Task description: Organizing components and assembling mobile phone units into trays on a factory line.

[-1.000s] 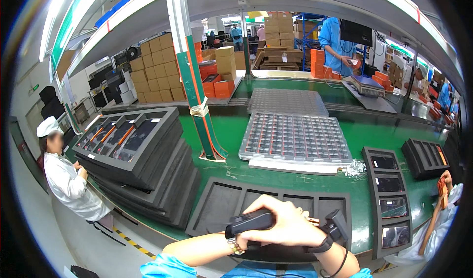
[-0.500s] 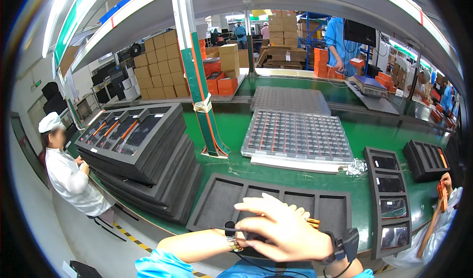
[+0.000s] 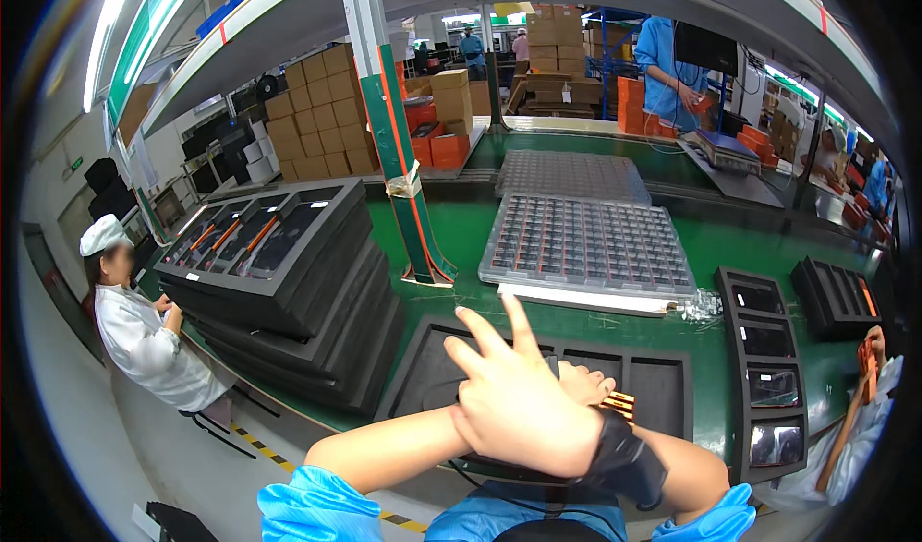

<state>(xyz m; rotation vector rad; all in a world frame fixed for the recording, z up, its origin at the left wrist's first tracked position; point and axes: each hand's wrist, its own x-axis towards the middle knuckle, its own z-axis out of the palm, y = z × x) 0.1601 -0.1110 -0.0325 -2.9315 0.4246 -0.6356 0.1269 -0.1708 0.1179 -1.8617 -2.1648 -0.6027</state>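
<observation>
My right hand (image 3: 526, 409) crosses in front of my left wrist, its fingers spread and pointing up and left, with nothing held in them. A black strapped device (image 3: 622, 460) sits on the right wrist. Behind it, my left hand (image 3: 584, 385) shows only in part, fingers curled against an orange-and-black striped piece (image 3: 619, 405). The palm and whatever else it holds are hidden. Both hands are over a black foam tray (image 3: 684, 388) with wide compartments, lying near the table's front edge.
Left stands a tall stack of foam trays (image 3: 288, 302). Ahead lies a clear gridded plastic tray (image 3: 591, 249) of small parts. A filled foam tray (image 3: 764, 340) is right, with another foam holder (image 3: 834, 297) beyond. A green post (image 3: 408, 187) rises mid-table. Co-workers stand left (image 3: 149, 350) and right (image 3: 869, 427).
My right hand has turned, its fingers now spread upward, and it covers the left wrist, where a bracelet showed before. The view has tilted down slightly.
</observation>
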